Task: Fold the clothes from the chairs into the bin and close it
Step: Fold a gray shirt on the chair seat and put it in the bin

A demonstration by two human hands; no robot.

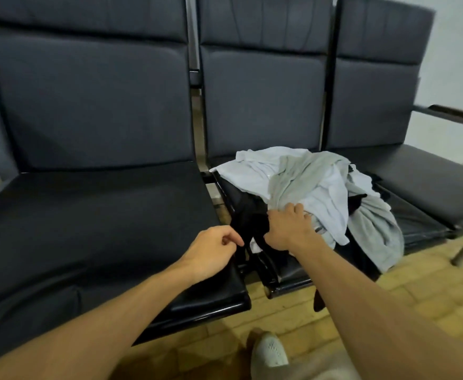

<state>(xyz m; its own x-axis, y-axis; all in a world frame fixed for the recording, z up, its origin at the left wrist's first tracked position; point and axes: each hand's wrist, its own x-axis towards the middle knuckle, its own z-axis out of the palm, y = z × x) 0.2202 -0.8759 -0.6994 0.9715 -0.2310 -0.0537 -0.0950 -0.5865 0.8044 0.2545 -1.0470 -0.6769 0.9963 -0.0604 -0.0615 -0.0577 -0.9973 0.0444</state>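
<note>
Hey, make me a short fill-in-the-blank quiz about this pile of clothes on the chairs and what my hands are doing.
1. The right hand grips the pile of clothes that lies on the ____ chair of the three.
2. The left hand pinches the edge of a garment whose colour is ____.
3. The grey garment hangs over the front edge of the seat, toward the ____.
4. The white shoe stands on the ____.

Missing words: middle; black; floor; floor.
</note>
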